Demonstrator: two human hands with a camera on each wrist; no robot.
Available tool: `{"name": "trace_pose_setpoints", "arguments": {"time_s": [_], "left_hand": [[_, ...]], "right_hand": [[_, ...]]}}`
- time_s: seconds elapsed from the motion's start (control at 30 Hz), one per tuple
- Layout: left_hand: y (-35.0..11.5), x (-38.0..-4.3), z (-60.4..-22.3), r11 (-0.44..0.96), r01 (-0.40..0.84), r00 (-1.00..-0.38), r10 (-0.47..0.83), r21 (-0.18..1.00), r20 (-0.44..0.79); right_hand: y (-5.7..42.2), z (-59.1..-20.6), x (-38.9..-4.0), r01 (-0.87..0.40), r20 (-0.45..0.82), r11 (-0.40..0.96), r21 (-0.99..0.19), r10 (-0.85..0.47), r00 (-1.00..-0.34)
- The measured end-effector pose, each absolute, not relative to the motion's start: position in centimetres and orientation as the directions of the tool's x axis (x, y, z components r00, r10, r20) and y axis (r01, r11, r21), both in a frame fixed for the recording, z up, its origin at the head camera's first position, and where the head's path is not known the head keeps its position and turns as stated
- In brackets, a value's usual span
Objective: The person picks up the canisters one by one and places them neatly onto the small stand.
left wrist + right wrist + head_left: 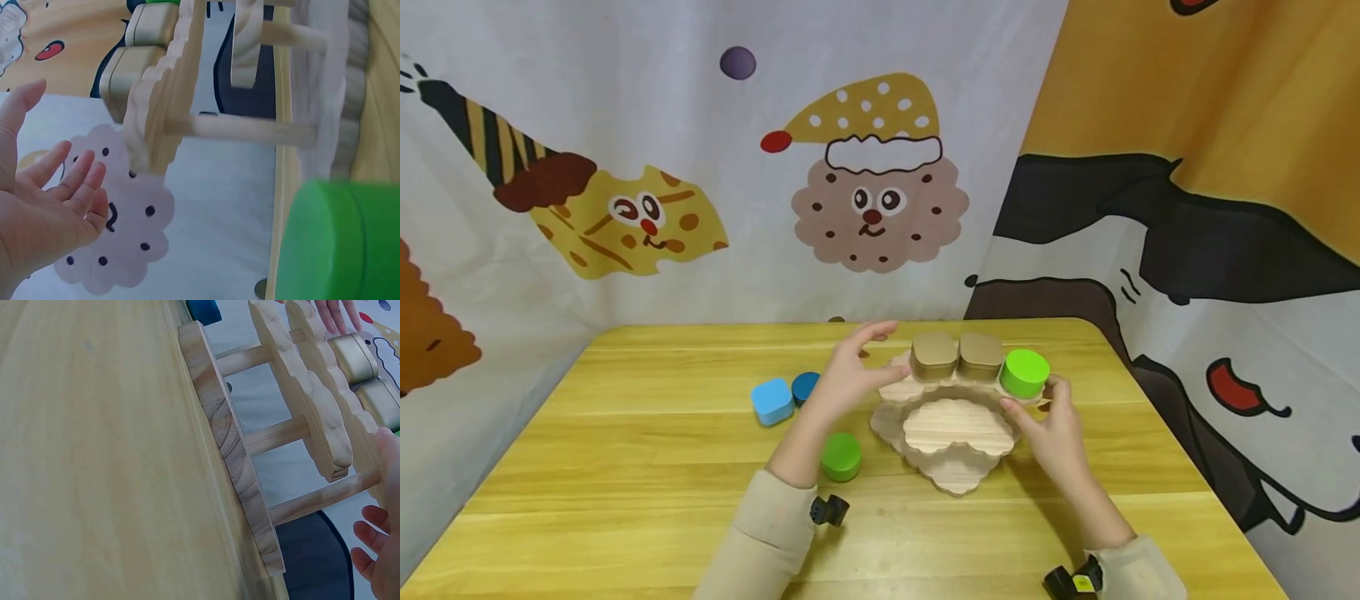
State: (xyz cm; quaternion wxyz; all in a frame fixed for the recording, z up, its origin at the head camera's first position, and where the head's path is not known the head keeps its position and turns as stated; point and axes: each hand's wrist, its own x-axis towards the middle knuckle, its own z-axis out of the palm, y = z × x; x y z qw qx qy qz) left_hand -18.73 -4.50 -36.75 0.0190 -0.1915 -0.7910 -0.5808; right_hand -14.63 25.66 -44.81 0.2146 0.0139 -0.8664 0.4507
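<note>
A pale wooden tiered stand with scalloped shelves on round pegs stands on the table. On its top shelf sit two gold rounded-square tins and a bright green round tin at the right end. My right hand grips that end of the shelf, thumb at the front edge and index finger beside the green tin. In the right wrist view its other fingers hang loosely off the wood. My left hand is by the shelf's left end, fingers spread and nothing held.
Left of the stand, a light blue square tin and a dark blue round tin lie together, the latter partly behind my left arm. Another green round tin sits nearer me. A printed curtain hangs behind the wooden table.
</note>
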Motion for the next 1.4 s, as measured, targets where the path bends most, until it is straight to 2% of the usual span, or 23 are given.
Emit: {"name": "trace_pose_setpoints", "arguments": {"time_s": [0.37,0.6,0.9,1.4], "left_hand": [[-8.8,-17.3,-38.1,0.299,0.361,-0.926,0.226,0.883,0.302],[-11.6,-16.8,-39.1,0.306,0.305,-0.948,0.185,0.902,0.258],[-14.7,-16.3,-40.9,0.402,0.278,-0.96,0.148,0.873,0.237],[-20.0,-17.1,-43.2,0.491,0.235,-0.971,0.157,0.839,0.181]], "right_hand": [[25.7,-44.8,-14.6,-0.21,0.382,0.602,-0.771,0.171,-0.908],[25.8,-44.8,-14.6,-0.217,0.386,0.596,-0.773,0.169,-0.907],[25.7,-44.9,-14.6,-0.213,0.385,0.604,-0.768,0.169,-0.907],[25.7,-44.9,-14.5,-0.206,0.38,0.607,-0.767,0.172,-0.909]]}}
